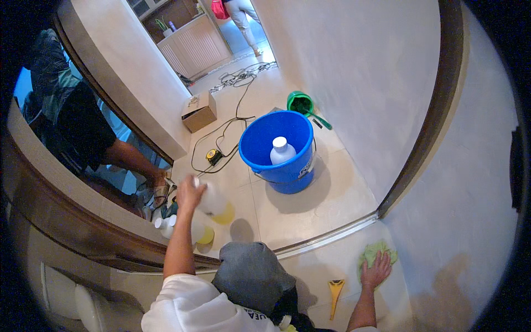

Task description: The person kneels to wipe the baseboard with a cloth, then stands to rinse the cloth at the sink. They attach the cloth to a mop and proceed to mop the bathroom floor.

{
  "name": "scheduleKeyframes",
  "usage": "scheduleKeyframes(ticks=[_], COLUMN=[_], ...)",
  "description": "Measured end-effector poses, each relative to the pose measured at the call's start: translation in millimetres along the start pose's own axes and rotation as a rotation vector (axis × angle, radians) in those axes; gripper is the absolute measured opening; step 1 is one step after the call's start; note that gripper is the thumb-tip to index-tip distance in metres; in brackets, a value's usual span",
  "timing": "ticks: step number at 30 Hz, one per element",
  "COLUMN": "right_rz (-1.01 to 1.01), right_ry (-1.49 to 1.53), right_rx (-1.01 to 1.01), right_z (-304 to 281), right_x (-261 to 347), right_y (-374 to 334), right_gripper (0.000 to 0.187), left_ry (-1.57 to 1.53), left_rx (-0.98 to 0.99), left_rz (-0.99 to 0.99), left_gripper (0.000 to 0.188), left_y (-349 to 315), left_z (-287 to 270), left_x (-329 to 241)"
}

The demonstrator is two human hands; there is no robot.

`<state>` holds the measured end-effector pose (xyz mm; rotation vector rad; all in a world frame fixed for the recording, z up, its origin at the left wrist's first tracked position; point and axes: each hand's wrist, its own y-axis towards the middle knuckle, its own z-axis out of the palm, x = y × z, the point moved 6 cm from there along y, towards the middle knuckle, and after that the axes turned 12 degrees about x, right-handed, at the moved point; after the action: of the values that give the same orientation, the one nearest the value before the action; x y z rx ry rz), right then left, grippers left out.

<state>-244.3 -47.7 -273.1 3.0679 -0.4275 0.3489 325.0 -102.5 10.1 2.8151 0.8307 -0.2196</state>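
Note:
My left hand is closed around the top of a translucent plastic bottle with yellow liquid at its bottom. The bottle is tilted and slightly blurred. Beside my left forearm stand more white-capped bottles, one with yellow liquid showing, partly hidden by the arm. My right hand lies flat on a light green cloth on the floor, fingers spread. Left of it lies a yellow scraper. Ahead, a blue bucket holds a white bottle with a white cap.
A metal threshold strip crosses the floor. Beyond it are a tape measure, black cable, cardboard box and tipped green bucket with a green-handled brush. A person crouches at left; another person's legs show far back.

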Motion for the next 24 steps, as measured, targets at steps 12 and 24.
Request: scheduleKeyframes(ticks=[12,24], right_rz=[-0.038,0.017], right_ry=[-0.012,0.058], right_rx=[-0.095,0.008], right_z=[8.6,10.7], right_x=[-3.3,-2.8], right_y=[-0.6,2.8], right_gripper=[0.063,0.064], left_ry=[-0.276,-0.011], left_rx=[-0.473,0.348], left_rz=[0.452,0.308], left_gripper=[0.037,0.054], left_y=[73.6,131.5], left_z=[-91.8,152.0], left_x=[-147.6,-171.6])
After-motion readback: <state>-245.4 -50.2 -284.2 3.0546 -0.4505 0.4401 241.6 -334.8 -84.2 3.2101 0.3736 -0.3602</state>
